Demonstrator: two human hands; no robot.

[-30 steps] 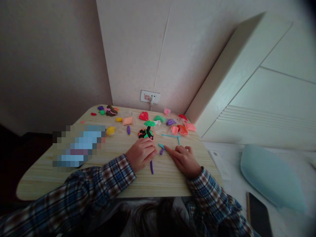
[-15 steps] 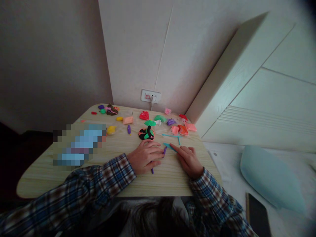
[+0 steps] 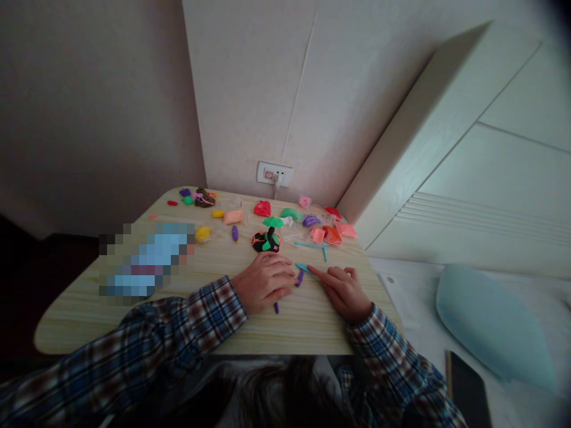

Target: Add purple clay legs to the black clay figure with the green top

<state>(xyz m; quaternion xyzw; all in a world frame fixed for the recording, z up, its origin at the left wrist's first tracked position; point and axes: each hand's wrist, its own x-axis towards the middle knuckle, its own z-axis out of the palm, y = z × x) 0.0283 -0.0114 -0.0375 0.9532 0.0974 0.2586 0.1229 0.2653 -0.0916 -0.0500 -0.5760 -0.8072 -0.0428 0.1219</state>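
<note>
1. The strip point(image 3: 300, 277), purple, is lying right of the table's point(image 3: 312, 333) middle, about halfway between far and near edges, just beside or touching the left hand point(image 3: 263, 284).
2. The tool point(image 3: 306, 268), blue, is being grasped by the right hand point(image 3: 347, 290), its index finger being laid along the top and its tip being pointed toward the left edge.
3. The left hand is being rested unclenched, fingers extended; whether the strip is being pressed down by it cannot be told.
4. A purple end point(image 3: 276, 307) is showing below the left hand, toward the near edge; any join with the strip is being hidden.
5. Good control is probably being given by that index finger; even, downward pressure is being favoured over dragging, since the strip looks soft.
6. Care is being called for at the left fingertips, near the tip.
7. The model point(image 3: 270, 239) is standing just beyond, toward the far edge; sideways bumps are best being avoided.
</note>
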